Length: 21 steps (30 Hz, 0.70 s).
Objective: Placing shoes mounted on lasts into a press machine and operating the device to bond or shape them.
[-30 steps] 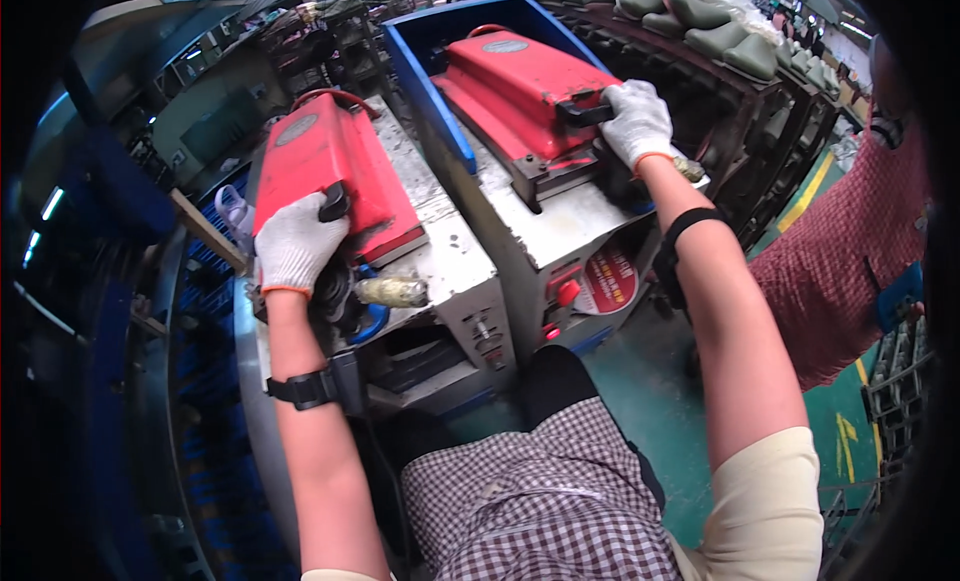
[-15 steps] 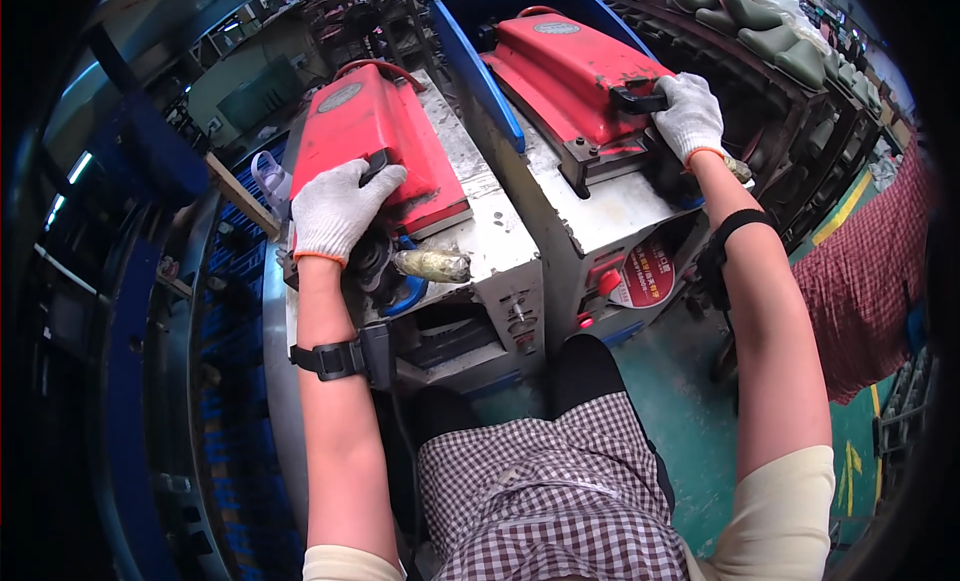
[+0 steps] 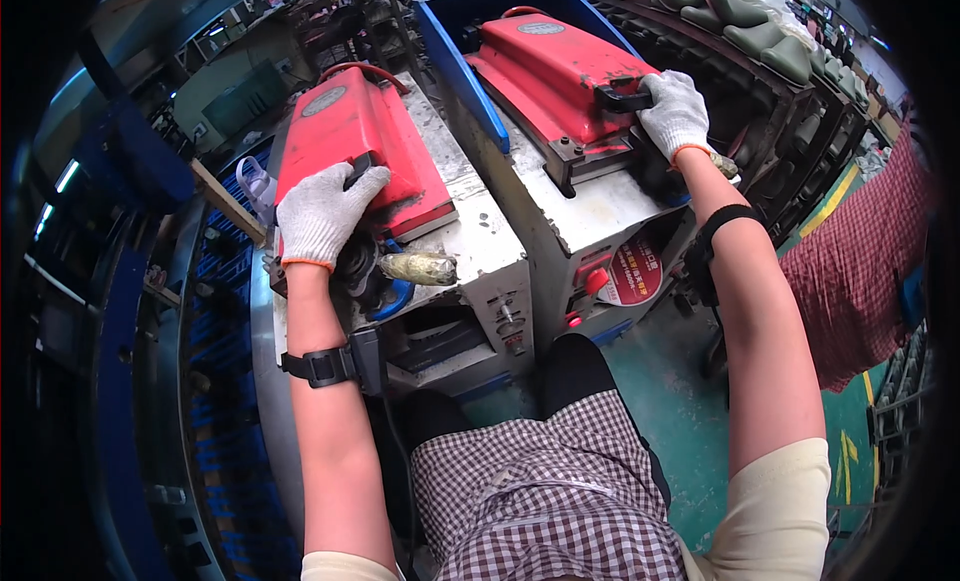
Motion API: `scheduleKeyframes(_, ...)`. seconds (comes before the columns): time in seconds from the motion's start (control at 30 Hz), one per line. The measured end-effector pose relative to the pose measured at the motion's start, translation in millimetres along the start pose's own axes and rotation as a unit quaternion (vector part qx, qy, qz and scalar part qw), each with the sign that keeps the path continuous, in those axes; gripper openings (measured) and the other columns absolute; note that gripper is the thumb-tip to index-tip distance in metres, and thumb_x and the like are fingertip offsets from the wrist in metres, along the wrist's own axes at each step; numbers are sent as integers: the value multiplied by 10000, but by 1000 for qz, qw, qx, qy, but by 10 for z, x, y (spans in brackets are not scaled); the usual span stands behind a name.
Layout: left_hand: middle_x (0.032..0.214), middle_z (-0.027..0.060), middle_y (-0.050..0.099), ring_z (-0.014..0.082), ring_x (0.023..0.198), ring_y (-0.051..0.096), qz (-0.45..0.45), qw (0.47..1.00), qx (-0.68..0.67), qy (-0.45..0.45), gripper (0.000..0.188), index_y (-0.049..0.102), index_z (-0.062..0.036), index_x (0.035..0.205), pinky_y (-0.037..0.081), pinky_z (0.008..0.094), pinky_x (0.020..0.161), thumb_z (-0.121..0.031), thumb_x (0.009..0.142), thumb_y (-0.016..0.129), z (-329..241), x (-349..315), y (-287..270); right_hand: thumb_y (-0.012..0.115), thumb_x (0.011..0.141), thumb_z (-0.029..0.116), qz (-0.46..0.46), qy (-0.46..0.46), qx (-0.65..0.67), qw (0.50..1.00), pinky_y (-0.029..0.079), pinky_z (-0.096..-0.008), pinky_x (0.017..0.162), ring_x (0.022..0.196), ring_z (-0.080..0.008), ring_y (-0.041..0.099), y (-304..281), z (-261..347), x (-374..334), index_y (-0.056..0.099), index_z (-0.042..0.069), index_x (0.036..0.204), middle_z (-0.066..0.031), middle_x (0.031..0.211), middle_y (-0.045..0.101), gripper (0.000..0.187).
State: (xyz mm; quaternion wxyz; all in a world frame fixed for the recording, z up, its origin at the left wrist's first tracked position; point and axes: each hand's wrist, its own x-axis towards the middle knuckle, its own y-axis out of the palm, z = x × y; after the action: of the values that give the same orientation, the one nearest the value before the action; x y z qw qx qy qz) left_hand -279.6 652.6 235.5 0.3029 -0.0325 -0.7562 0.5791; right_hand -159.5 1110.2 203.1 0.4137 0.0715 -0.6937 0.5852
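Note:
Two long red machine covers lie side by side on white machine tops. My left hand (image 3: pixel 325 213), in a white knit glove with an orange cuff, is closed round the black handle (image 3: pixel 360 168) at the near end of the left red cover (image 3: pixel 335 136). In a matching glove, my right hand (image 3: pixel 675 113) grips the black handle (image 3: pixel 622 100) on the right red cover (image 3: pixel 560 71). Both covers are down. Just below the left cover, a lever grip wrapped in yellowish tape (image 3: pixel 420 269) sticks out. The undersides of the covers are hidden.
Blue side panels (image 3: pixel 465 81) flank the right cover. Green boots (image 3: pixel 745 21) crowd a rack at the far right. A red knob (image 3: pixel 596 281) sits on the machine front beside a round red label (image 3: pixel 637 273). Checked red cloth (image 3: pixel 845 291) hangs at the right.
The whole view has shifted slightly, so the machines appear a little further left. Both hands keep their holds on the handles, and the covers stay down.

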Motion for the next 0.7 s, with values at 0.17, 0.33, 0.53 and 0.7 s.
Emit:
scheduleKeyframes(0.17, 904, 189, 765, 388, 913, 750, 0, 1000, 5, -4, 630, 807, -118, 939, 561, 491, 785, -726, 897, 648, -2, 3, 3, 775, 795, 190, -15, 4, 22, 1000, 542, -459, 1026, 1225, -322, 629, 39, -14, 1, 741, 188, 1048, -71, 1088, 713, 256)
scheduleKeyframes(0.33, 901, 190, 763, 390, 907, 748, -4, 1000, 8, -1, 623, 805, -119, 936, 559, 494, 782, -721, 897, 650, -2, -1, 2, 773, 797, 190, -11, 5, 23, 1000, 545, -456, 1017, 1207, -321, 635, 41, -14, 6, 744, 186, 1042, -73, 1077, 711, 246)
scheduleKeyframes(0.53, 897, 200, 747, 402, 917, 729, -6, 1000, 4, 2, 628, 769, -95, 922, 532, 494, 793, -707, 925, 629, -9, -7, 3, 779, 793, 186, -11, 3, 22, 1000, 547, -452, 1010, 1201, -321, 636, 33, -20, 8, 743, 182, 1037, -72, 1067, 711, 247)
scheduleKeyframes(0.7, 894, 198, 746, 401, 916, 729, -1, 1000, 5, 3, 628, 765, -94, 917, 531, 494, 790, -708, 926, 629, -6, -12, 2, 782, 792, 187, -15, 2, 21, 1000, 546, -452, 1009, 1201, -319, 636, 40, -15, 2, 742, 181, 1036, -70, 1061, 711, 248)
